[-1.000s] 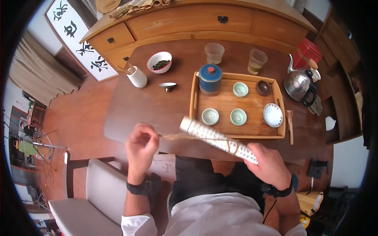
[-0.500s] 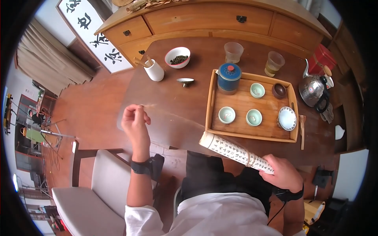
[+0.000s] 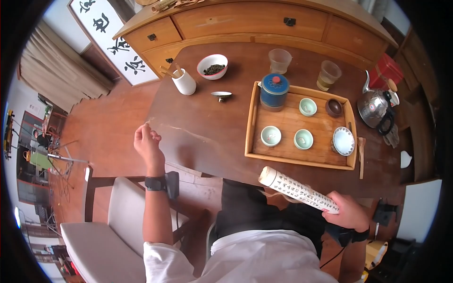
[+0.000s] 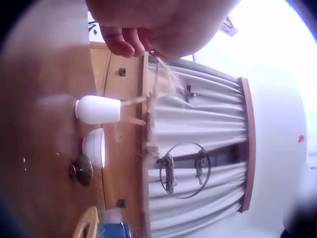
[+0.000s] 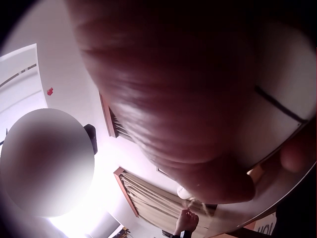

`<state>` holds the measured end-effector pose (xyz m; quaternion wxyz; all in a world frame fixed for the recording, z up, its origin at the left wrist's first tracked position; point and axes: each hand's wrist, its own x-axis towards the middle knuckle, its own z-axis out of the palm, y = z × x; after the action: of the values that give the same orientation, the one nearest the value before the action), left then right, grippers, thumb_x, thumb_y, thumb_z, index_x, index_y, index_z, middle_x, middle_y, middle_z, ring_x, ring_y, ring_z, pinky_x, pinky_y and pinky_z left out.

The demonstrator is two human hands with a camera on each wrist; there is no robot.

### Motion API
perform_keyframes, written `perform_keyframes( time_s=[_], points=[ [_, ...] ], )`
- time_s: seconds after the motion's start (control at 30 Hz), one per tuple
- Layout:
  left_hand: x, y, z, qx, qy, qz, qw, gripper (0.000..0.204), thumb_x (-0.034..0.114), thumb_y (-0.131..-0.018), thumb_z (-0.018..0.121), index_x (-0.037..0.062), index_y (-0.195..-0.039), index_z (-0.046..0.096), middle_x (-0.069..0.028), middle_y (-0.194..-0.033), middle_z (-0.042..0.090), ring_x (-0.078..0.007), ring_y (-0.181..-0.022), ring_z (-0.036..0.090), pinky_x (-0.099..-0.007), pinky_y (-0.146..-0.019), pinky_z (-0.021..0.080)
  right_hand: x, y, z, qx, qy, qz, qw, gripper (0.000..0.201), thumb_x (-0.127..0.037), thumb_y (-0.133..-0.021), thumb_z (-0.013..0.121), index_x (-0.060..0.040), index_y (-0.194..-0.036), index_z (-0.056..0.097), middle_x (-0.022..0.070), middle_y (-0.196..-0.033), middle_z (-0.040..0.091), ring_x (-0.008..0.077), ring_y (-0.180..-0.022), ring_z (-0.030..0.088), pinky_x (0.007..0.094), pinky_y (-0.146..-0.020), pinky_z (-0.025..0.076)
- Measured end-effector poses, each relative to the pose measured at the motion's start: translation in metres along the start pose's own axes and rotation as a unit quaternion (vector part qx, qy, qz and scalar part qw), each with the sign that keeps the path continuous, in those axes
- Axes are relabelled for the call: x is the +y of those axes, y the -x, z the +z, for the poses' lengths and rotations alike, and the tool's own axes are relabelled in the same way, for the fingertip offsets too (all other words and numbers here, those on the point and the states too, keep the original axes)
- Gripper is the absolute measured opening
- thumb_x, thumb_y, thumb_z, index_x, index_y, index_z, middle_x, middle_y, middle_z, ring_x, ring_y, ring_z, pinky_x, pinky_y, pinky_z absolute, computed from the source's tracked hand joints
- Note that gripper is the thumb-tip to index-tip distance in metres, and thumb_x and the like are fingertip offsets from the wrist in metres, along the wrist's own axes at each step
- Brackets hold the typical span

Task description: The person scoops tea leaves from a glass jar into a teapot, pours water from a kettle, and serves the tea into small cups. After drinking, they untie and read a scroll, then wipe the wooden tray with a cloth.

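In the head view, my right hand (image 3: 348,212) grips the lower right end of a rolled paper scroll (image 3: 299,189) covered in black characters; the scroll slants over my lap, just off the table edge. My left hand (image 3: 150,147) is raised over the table's left end, its fingertips pinching a thin tan cord (image 3: 186,131) that trails faintly to the right. From the left wrist, the cord (image 4: 157,79) hangs blurred below the fingers of my left hand (image 4: 158,25). The right wrist view shows the palm of my right hand (image 5: 163,99) beside the pale scroll (image 5: 290,74).
A wooden tray (image 3: 302,162) carries several cups, a bowl and a blue pot (image 3: 274,92). Behind and left are a bowl of leaves (image 3: 212,67), a white utensil holder (image 3: 184,83) and a small strainer (image 3: 221,95). Two glasses stand behind; a kettle (image 3: 373,107) is right.
My left hand has moved left and up, away from the scroll, drawing out the cord. The cord wrap around the scroll has loosened. My right hand has shifted right with the scroll.
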<state>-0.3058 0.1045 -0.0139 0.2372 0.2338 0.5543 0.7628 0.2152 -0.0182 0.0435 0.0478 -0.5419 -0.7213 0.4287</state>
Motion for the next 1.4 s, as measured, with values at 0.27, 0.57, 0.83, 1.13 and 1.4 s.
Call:
perform_keyframes(
  time_s=[0.27,0.57,0.83,1.13,1.4],
  points=[
    [-0.023,-0.054,-0.032,0.016,-0.026,-0.017,0.999,0.010,0.014,-0.094,0.061,0.0055,-0.097,0.056,0.0011,-0.079,0.052,-0.0067,-0.061,0.051,-0.0216,-0.053,0.041,0.020,0.022,-0.007,0.001,-0.067,0.055,0.996,0.043,-0.023,-0.074,0.076,-0.0003,-0.106,0.059,0.0184,-0.091,0.069,0.0304,-0.083,0.068,0.0367,-0.074,0.052],
    [-0.037,-0.097,-0.058,0.038,-0.145,0.010,0.989,0.015,0.015,-0.093,0.063,0.0018,-0.092,0.057,-0.0012,-0.072,0.054,-0.0086,-0.056,0.050,-0.0231,-0.046,0.042,0.050,0.041,-0.005,0.077,-0.134,0.078,0.985,0.041,-0.022,-0.072,0.079,-0.0014,-0.100,0.058,0.0124,-0.086,0.063,0.0201,-0.078,0.063,0.0337,-0.070,0.049],
    [-0.049,-0.114,-0.072,0.034,-0.196,0.025,0.980,0.016,0.017,-0.093,0.063,0.0011,-0.093,0.062,-0.0016,-0.069,0.056,-0.0086,-0.055,0.051,-0.0235,-0.046,0.043,0.024,0.017,-0.001,0.040,-0.141,0.020,0.989,0.042,-0.023,-0.073,0.079,-0.0010,-0.102,0.058,0.0130,-0.086,0.065,0.0208,-0.076,0.065,0.0336,-0.069,0.050],
    [0.039,-0.023,0.024,-0.286,-0.027,-0.088,0.954,0.004,0.007,-0.094,0.054,0.0068,-0.092,0.057,-0.0029,-0.084,0.059,-0.0110,-0.069,0.054,-0.0247,-0.062,0.045,-0.023,-0.032,0.040,0.062,-0.288,-0.011,0.955,0.042,-0.014,-0.074,0.080,-0.0019,-0.108,0.058,0.0054,-0.086,0.066,0.0168,-0.079,0.065,0.0318,-0.075,0.051],
    [0.090,0.040,0.062,-0.384,0.028,-0.125,0.914,0.008,-0.002,-0.091,0.050,0.0055,-0.092,0.053,-0.0074,-0.080,0.058,-0.0131,-0.060,0.053,-0.0267,-0.055,0.045,-0.102,-0.120,0.055,0.014,-0.392,-0.178,0.902,0.064,-0.013,-0.083,0.073,-0.0026,-0.139,0.043,0.0063,-0.110,0.058,0.0137,-0.093,0.059,0.0319,-0.085,0.049]
  ],
)
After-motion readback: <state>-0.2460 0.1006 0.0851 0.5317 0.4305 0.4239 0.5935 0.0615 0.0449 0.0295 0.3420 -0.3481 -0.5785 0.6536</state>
